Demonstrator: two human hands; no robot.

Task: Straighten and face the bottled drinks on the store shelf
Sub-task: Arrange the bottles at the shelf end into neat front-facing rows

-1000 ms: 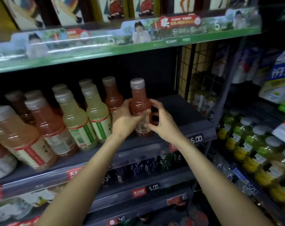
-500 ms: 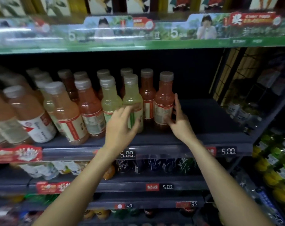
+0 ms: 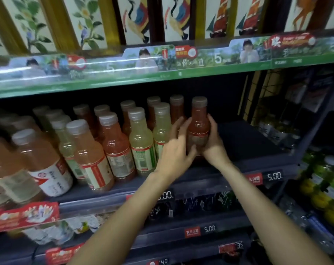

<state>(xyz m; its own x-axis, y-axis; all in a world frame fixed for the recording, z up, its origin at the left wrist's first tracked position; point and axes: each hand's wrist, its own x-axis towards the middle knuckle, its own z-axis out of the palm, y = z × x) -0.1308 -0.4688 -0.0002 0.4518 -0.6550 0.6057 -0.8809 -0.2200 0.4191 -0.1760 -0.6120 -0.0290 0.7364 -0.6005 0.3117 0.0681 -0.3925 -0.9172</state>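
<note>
- Head view: dark store shelving [image 3: 244, 142] filled the frame, with a green promotional strip [image 3: 162, 73] along the shelf edge above and price tags [image 3: 274, 175] on the rail below.
- Bottled drinks stood in rows on the middle shelf; the pale yellow bottles [image 3: 143, 146] and orange bottles [image 3: 116, 146] to the left were upright, several with labels turned off-front.
- I held the red bottle [image 3: 199, 129] at the right end of the row, upright and near the front edge, with bare shelf to its right.
- My left hand [image 3: 176, 152] wrapped the bottle's left side, fingers reaching behind it and thumb at the front near the base.
- My right hand [image 3: 213, 142] clasped the right side, fingers curled round the label zone.
- I judged the two-handed grip served to rotate the bottle about its axis and keep it vertical, bringing the label forward.
- Whether the base rested on the shelf or was lifted just clear, I could not tell; my hands hid it.
- I judged facing work remained on the bottles further left.
</note>
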